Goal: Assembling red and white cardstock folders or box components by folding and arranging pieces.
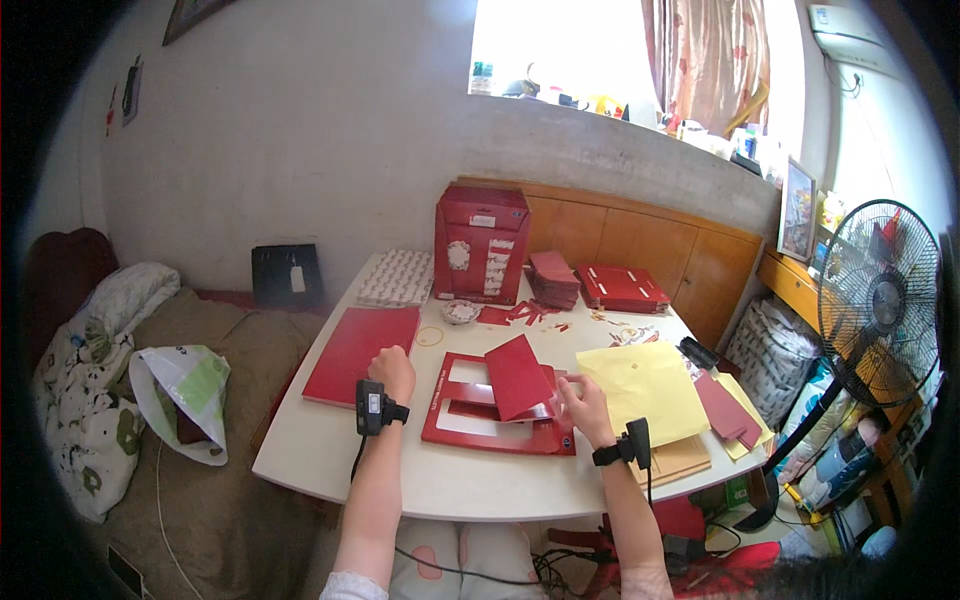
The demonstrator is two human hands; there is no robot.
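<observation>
Plain grey wall and a bright window stand behind a white table, with a bed off to the left and a black standing fan off to the right.

From the head view, a flat red frame with cut-out openings lies on the table near its front edge, between the two hands. A smaller dark red panel sits at an angle over the frame, covering part of its openings. The left hand is curled closed, its back to the camera, just over the right edge of a large red sheet; what may be inside it is hidden. The right hand has its fingers bent at the panel's right side; I cannot tell whether they pinch it or merely sit beside it. Each wrist wears a black strapped device.

Farther back, an upright red box stands between a white patterned stack and a pile of dark red pieces, with a small round dish in front. Red scraps lie nearby. Beside the right hand is a yellow sheet.
</observation>
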